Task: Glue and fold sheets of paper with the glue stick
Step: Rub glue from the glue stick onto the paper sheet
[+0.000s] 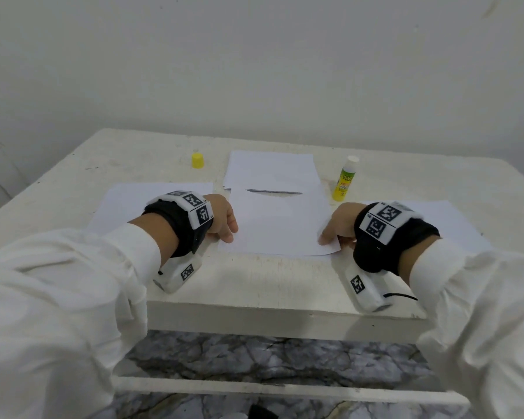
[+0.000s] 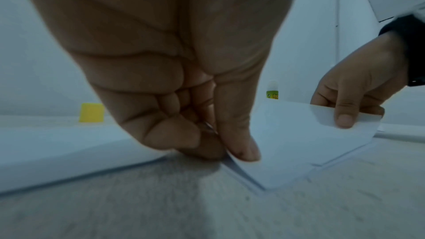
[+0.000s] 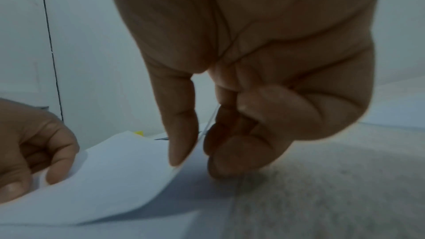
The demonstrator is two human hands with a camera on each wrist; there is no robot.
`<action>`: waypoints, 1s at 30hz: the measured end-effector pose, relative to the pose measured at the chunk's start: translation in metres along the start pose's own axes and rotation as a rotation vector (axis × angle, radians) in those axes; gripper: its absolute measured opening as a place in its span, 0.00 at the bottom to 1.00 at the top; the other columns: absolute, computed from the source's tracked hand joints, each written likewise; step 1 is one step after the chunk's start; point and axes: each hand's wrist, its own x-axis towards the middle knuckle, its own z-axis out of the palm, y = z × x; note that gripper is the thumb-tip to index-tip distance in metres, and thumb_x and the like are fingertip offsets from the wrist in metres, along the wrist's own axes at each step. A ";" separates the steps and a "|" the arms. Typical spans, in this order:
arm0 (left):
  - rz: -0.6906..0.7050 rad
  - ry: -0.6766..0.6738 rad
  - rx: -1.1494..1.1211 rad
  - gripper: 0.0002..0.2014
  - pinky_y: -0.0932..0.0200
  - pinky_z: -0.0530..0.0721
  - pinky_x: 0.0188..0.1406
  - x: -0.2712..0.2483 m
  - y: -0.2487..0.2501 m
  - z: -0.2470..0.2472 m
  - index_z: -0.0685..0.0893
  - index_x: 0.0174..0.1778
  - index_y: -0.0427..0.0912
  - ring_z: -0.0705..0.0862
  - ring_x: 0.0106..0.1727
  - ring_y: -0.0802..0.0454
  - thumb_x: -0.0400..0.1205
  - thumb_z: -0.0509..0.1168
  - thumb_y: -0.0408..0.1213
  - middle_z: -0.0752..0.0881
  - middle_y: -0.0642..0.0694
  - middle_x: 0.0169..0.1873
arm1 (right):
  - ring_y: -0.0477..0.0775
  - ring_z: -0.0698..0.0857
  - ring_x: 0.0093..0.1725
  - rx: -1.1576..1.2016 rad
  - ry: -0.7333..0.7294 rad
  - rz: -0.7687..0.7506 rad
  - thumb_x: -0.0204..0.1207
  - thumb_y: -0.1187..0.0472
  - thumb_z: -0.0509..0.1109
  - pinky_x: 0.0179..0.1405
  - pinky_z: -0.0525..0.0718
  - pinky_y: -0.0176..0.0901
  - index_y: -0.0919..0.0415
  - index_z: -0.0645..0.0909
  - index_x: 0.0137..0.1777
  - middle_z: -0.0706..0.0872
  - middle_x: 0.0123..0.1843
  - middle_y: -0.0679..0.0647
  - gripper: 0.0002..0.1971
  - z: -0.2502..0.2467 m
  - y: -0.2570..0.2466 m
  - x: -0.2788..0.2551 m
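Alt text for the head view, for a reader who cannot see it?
Both hands, left hand and right hand, pinch the near corners of a white sheet on a white table. An uncapped glue stick and yellow cap stand behind.

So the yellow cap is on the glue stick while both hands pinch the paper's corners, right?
Not quite. The head view shows the yellow cap standing by itself on the table, left of the papers, and the glue stick is open. The left hand and right hand do pinch the near corners of the sheet.

White sleeves (image 1: 73, 267), black wristbands (image 1: 176, 225) (tagged).
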 end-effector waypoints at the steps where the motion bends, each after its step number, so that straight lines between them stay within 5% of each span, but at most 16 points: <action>1: 0.001 -0.002 0.008 0.08 0.72 0.74 0.23 0.001 0.000 0.000 0.85 0.42 0.49 0.80 0.27 0.59 0.73 0.77 0.35 0.82 0.52 0.28 | 0.57 0.82 0.34 -0.006 -0.014 -0.003 0.70 0.61 0.78 0.32 0.77 0.40 0.65 0.82 0.37 0.86 0.32 0.57 0.09 -0.003 0.002 0.001; 5: 0.002 0.001 0.020 0.09 0.69 0.74 0.28 0.003 -0.003 -0.002 0.85 0.41 0.49 0.79 0.28 0.58 0.72 0.78 0.35 0.82 0.52 0.29 | 0.48 0.76 0.15 0.041 -0.044 0.009 0.71 0.64 0.78 0.14 0.70 0.29 0.64 0.78 0.33 0.82 0.22 0.54 0.11 -0.011 0.012 0.003; 8: 0.010 -0.005 0.032 0.09 0.69 0.73 0.29 0.004 -0.001 -0.001 0.85 0.40 0.49 0.79 0.29 0.58 0.72 0.78 0.35 0.82 0.52 0.27 | 0.45 0.70 0.09 0.014 -0.054 -0.027 0.71 0.64 0.78 0.11 0.66 0.27 0.63 0.77 0.31 0.79 0.20 0.53 0.13 -0.012 0.017 0.004; 12: 0.010 -0.009 0.063 0.09 0.68 0.72 0.29 0.004 0.000 -0.001 0.84 0.39 0.51 0.80 0.29 0.57 0.72 0.78 0.36 0.82 0.52 0.27 | 0.44 0.71 0.11 -0.006 -0.079 -0.073 0.70 0.62 0.78 0.10 0.65 0.26 0.63 0.79 0.31 0.79 0.15 0.48 0.12 -0.014 0.022 0.007; 19: 0.019 -0.035 0.068 0.09 0.66 0.75 0.32 0.005 -0.003 -0.003 0.84 0.38 0.53 0.80 0.29 0.55 0.71 0.78 0.36 0.83 0.50 0.28 | 0.48 0.76 0.28 -0.089 -0.080 -0.105 0.70 0.58 0.78 0.19 0.68 0.32 0.61 0.81 0.35 0.83 0.33 0.53 0.10 -0.011 0.022 0.006; 27: 0.027 -0.040 0.043 0.09 0.67 0.74 0.32 0.004 -0.003 -0.004 0.85 0.38 0.52 0.80 0.28 0.56 0.72 0.78 0.36 0.83 0.51 0.26 | 0.47 0.77 0.27 -0.051 -0.053 -0.086 0.69 0.62 0.79 0.12 0.68 0.30 0.62 0.80 0.33 0.83 0.31 0.52 0.11 -0.009 0.022 0.007; 30: 0.032 -0.041 0.030 0.09 0.67 0.75 0.33 0.004 -0.005 -0.004 0.84 0.37 0.53 0.80 0.29 0.55 0.72 0.78 0.36 0.83 0.51 0.26 | 0.48 0.77 0.29 -0.061 -0.047 -0.081 0.69 0.61 0.79 0.19 0.69 0.33 0.62 0.81 0.36 0.84 0.33 0.53 0.10 -0.008 0.021 0.006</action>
